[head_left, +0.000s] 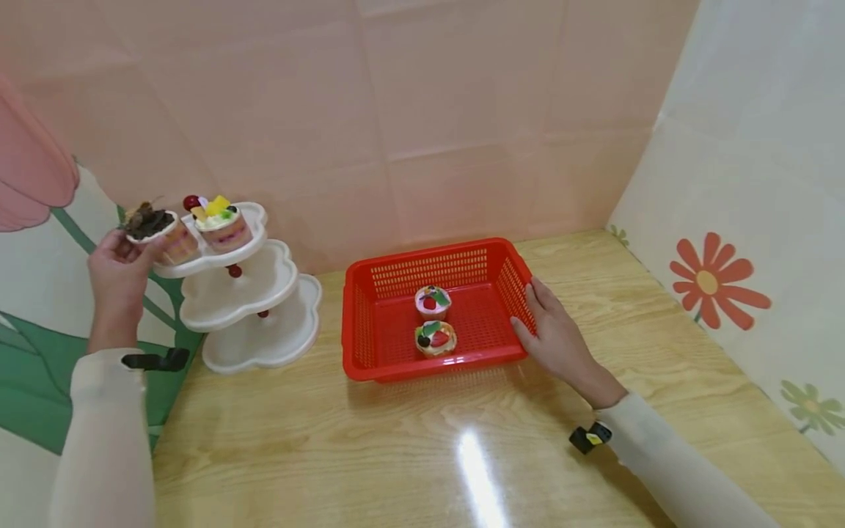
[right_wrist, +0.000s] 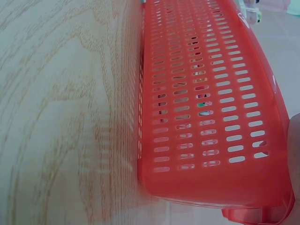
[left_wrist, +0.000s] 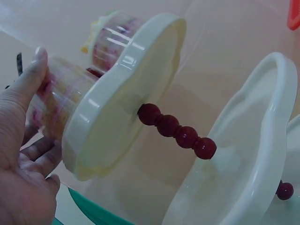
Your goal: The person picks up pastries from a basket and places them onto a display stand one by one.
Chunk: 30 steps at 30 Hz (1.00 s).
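Note:
My left hand (head_left: 122, 275) holds a clear dessert cup (head_left: 177, 243) with a dark crumbly topping, thumb on one side and fingers on the other. In the left wrist view the cup (left_wrist: 63, 93) stands at the edge of the top tier (left_wrist: 122, 122) of a white three-tier stand. Beside it on that tier is a fruit-topped dessert cup (head_left: 224, 229). My right hand (head_left: 561, 337) grips the right rim of a red slotted basket (head_left: 432, 370), its thumb over the inner side. Inside the basket lie two small fruit-topped cakes, one pink-rimmed (head_left: 433, 302) and one tart-like (head_left: 436, 339).
The stand's middle tier (head_left: 244, 290) and bottom tier (head_left: 264, 345) flare out below the top one, joined by red beads (left_wrist: 173, 125). All stands on a wooden table (head_left: 317, 440). A pink wall covering (head_left: 462, 110) rises behind; a flower-printed wall (head_left: 746, 183) borders the right.

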Each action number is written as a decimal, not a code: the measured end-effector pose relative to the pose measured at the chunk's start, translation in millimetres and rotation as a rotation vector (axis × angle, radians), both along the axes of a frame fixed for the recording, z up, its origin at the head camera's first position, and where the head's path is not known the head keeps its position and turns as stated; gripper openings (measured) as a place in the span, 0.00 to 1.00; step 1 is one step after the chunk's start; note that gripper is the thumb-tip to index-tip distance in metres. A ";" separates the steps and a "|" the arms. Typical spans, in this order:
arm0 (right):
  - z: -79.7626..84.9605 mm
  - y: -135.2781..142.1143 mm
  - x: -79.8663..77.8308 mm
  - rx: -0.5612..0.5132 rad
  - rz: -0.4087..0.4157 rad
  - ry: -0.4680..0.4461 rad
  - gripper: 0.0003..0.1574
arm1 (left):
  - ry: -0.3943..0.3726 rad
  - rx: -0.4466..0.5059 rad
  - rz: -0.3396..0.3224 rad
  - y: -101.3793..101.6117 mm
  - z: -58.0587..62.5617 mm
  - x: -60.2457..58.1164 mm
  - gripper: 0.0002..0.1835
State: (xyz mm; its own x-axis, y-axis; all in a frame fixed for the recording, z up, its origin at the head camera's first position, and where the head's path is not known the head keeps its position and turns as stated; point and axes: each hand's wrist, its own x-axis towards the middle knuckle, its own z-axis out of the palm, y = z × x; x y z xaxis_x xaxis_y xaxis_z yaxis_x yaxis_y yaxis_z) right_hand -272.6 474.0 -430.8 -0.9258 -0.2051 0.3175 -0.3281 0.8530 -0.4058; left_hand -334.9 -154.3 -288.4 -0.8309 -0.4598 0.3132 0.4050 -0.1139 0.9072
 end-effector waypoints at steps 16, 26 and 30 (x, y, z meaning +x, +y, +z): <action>-0.8 -0.4 1.1 -0.002 -0.004 -0.003 0.45 | -0.128 -0.035 0.088 7.9 -11.1 -7.2 0.16; -1.1 -1.4 3.3 -0.005 -0.005 -0.001 0.45 | 0.039 -0.021 0.329 33.5 -5.6 24.9 0.41; 0.1 -0.8 3.0 -0.010 -0.008 0.009 0.45 | 0.277 -0.144 0.603 67.3 -3.0 43.6 0.33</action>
